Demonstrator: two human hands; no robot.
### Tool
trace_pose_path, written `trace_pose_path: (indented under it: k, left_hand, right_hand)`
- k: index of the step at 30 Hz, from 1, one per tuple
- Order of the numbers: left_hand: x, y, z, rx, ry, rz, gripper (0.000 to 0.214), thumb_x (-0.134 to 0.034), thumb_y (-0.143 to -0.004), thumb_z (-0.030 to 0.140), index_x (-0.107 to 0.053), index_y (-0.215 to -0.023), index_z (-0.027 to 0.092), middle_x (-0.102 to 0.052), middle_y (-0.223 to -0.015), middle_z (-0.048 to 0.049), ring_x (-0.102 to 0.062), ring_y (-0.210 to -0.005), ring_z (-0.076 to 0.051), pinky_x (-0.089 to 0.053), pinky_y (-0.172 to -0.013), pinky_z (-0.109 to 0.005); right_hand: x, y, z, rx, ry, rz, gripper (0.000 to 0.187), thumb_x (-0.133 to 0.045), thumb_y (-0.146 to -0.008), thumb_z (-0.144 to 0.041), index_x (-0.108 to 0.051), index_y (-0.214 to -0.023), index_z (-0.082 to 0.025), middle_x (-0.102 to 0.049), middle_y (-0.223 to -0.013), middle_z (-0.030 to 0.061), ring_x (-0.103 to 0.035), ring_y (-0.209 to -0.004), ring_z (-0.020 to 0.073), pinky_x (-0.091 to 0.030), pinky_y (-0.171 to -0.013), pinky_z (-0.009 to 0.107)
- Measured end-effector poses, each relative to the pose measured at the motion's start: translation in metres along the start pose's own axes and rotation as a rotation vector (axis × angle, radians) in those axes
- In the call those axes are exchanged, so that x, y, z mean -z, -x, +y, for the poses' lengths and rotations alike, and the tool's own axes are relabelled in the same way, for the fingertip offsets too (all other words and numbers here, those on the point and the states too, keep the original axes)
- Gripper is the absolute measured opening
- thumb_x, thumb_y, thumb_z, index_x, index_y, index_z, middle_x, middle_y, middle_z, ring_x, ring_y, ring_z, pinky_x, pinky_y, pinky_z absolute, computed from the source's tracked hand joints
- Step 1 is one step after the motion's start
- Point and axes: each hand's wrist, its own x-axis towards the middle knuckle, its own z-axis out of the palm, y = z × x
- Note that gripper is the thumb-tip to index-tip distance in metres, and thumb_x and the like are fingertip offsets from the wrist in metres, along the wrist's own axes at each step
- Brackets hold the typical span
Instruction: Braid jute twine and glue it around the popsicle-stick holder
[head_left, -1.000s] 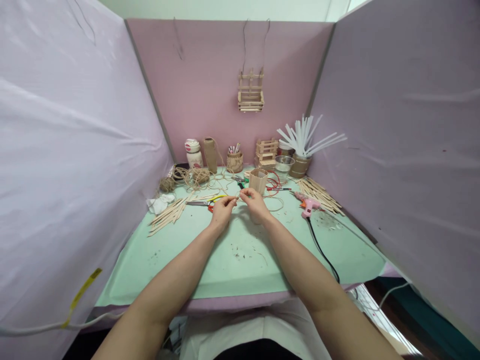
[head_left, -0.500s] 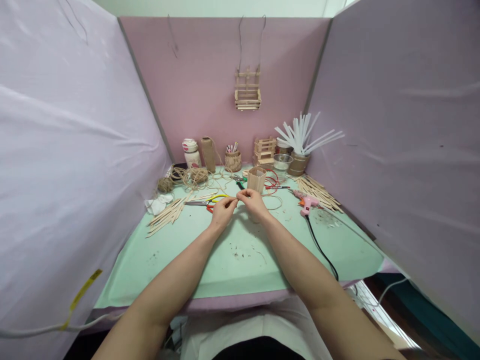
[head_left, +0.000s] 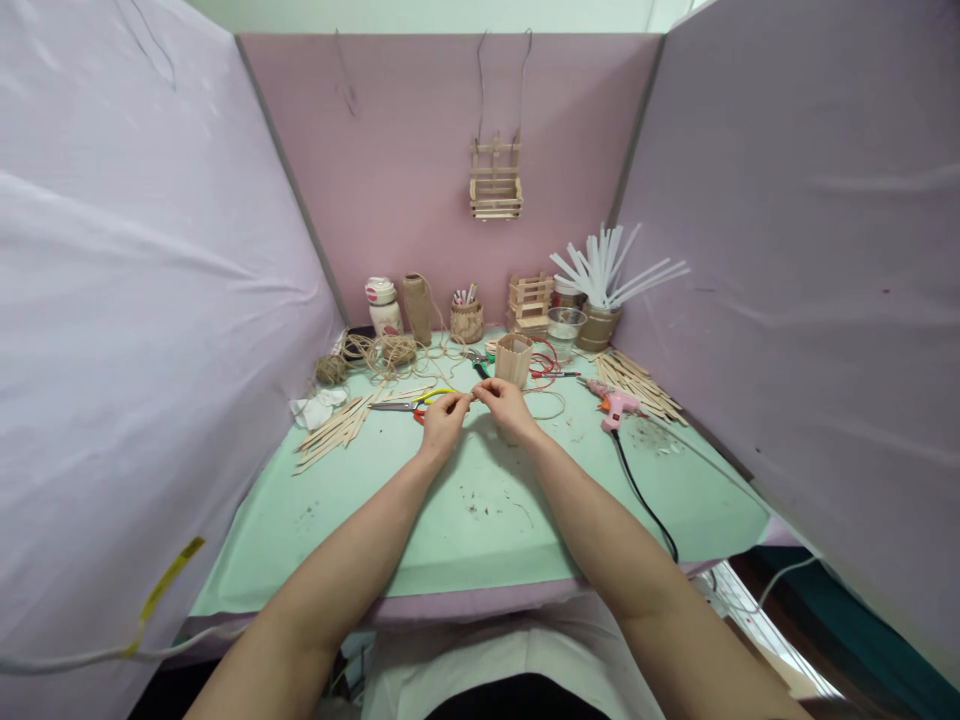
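Note:
My left hand (head_left: pixel 444 418) and my right hand (head_left: pixel 508 405) meet over the middle of the green table (head_left: pixel 480 520). Both pinch a thin strand of jute twine (head_left: pixel 473 397) stretched between their fingertips. The twine runs off toward loose coils (head_left: pixel 382 352) at the back left. Just behind my right hand stands a small cup made of wooden sticks (head_left: pixel 514 359). Yellow-handled scissors (head_left: pixel 416 402) lie left of my left hand.
Wooden sticks (head_left: pixel 334 428) lie scattered at the left, and another pile (head_left: pixel 637 385) at the right. A pink glue gun (head_left: pixel 613 406) with a black cord lies at right. Jars, a twine spool (head_left: pixel 417 308), a stick crate and white straws (head_left: pixel 607 270) line the back wall.
The view shifted slightly downward a second ago. My hands stayed together on the twine, with only small finger movements.

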Motion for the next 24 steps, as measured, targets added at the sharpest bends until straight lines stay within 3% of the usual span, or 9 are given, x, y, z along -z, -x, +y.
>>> trace_pose_path:
  k: [12, 24]
  left_hand:
    - [-0.0015, -0.0012, -0.0035, 0.049, 0.150, 0.049, 0.022, -0.060, -0.073, 0.037, -0.067, -0.073, 0.017, -0.062, -0.073, -0.0018, -0.054, -0.073, -0.014, -0.040, -0.067, -0.025]
    - [-0.0025, -0.0056, -0.0102, 0.147, 0.228, 0.032, 0.020, -0.064, -0.068, 0.035, -0.066, -0.070, 0.016, -0.057, -0.066, 0.0008, -0.043, -0.058, -0.009, -0.032, -0.056, -0.023]
  right_hand:
    - [0.0010, 0.0013, -0.0083, -0.148, -0.016, -0.060, 0.021, -0.055, -0.071, -0.036, -0.061, -0.067, -0.016, -0.062, -0.066, 0.0017, -0.051, -0.061, 0.0123, -0.039, -0.059, 0.024]
    - [0.0006, -0.0014, -0.0022, -0.030, 0.088, -0.031, 0.018, -0.052, -0.072, -0.033, -0.057, -0.064, -0.018, -0.056, -0.060, -0.0012, -0.046, -0.059, 0.0120, -0.037, -0.059, 0.024]
